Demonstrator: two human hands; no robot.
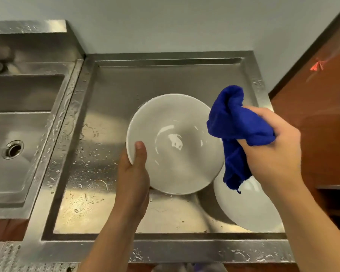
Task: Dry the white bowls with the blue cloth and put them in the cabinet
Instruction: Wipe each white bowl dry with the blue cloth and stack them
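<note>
Head view, steeply downward, close.

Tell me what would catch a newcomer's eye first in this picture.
The bright blue cloth, bunched in the right hand, stands out right of centre. Beside it the left hand holds a white bowl above the wet steel drainboard; a second white bowl sits lower right.

no readable text, labels or numbers anywhere.
</note>
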